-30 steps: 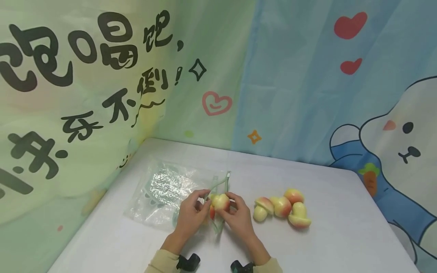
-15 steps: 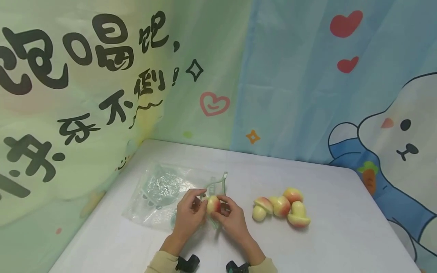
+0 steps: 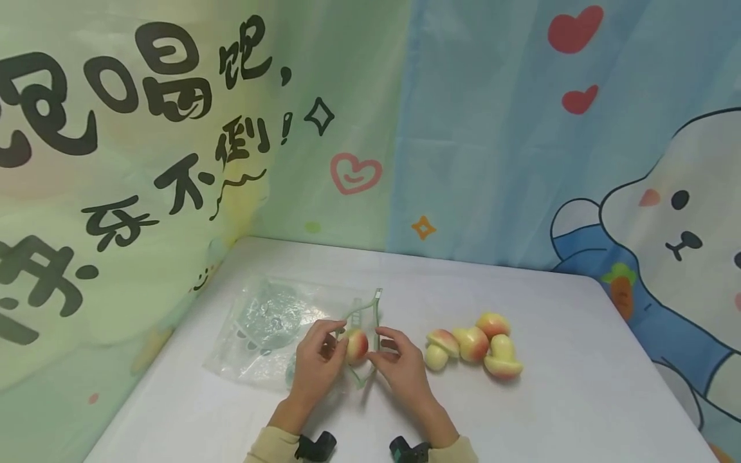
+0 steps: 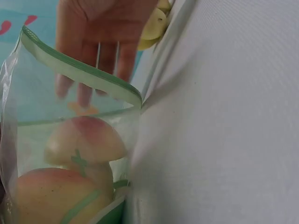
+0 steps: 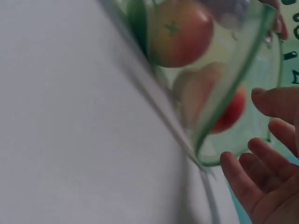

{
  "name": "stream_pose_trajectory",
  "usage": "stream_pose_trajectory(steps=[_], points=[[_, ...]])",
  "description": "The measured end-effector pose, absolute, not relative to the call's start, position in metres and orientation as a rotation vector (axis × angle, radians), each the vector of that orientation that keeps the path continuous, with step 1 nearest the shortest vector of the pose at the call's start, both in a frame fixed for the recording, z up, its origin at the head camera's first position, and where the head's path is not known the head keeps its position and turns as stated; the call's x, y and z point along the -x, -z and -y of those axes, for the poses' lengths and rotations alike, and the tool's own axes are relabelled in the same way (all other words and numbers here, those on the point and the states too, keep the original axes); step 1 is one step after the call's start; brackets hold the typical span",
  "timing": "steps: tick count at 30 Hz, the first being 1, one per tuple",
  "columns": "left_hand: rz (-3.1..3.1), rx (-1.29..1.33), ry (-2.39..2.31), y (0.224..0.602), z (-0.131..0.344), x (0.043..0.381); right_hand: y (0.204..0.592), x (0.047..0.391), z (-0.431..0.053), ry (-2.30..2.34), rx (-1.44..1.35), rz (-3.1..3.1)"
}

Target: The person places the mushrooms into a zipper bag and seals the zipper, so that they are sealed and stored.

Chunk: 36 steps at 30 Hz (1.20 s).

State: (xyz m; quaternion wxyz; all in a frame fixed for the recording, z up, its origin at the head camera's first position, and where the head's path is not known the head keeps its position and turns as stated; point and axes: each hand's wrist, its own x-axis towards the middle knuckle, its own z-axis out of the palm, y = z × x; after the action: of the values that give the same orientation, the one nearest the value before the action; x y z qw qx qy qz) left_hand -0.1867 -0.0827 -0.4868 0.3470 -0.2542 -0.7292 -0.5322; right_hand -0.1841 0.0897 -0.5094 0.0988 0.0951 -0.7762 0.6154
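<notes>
At the left, the clear bag (image 3: 272, 318) lies on the white table (image 3: 579, 386), its mouth turned to the right. The left hand (image 3: 317, 355) pinches its green rim (image 4: 79, 69). Just inside the mouth is a toy mushroom (image 3: 356, 346), cap toward the opening, stem deeper. Next comes the right hand (image 3: 403, 360), its fingers loose and grasping nothing; whether it touches the rim, one cannot tell. Farther right, nearer to this hand, lie four other mushrooms (image 3: 473, 345).
</notes>
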Motion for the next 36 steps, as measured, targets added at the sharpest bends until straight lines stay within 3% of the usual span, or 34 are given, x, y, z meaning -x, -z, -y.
stream_pose_trajectory(steps=[10,18,36], points=[[1.905,0.653,1.408,0.509,0.086,0.199,0.508,0.186,-0.135,-1.714,-0.022,2.186],[1.903,0.643,1.409,0.488,0.083,0.187,0.501,0.181,-0.162,-1.528,0.072,2.136],[1.906,0.647,1.427,0.49,0.083,0.188,0.514,0.184,-0.169,-1.34,0.315,2.372]])
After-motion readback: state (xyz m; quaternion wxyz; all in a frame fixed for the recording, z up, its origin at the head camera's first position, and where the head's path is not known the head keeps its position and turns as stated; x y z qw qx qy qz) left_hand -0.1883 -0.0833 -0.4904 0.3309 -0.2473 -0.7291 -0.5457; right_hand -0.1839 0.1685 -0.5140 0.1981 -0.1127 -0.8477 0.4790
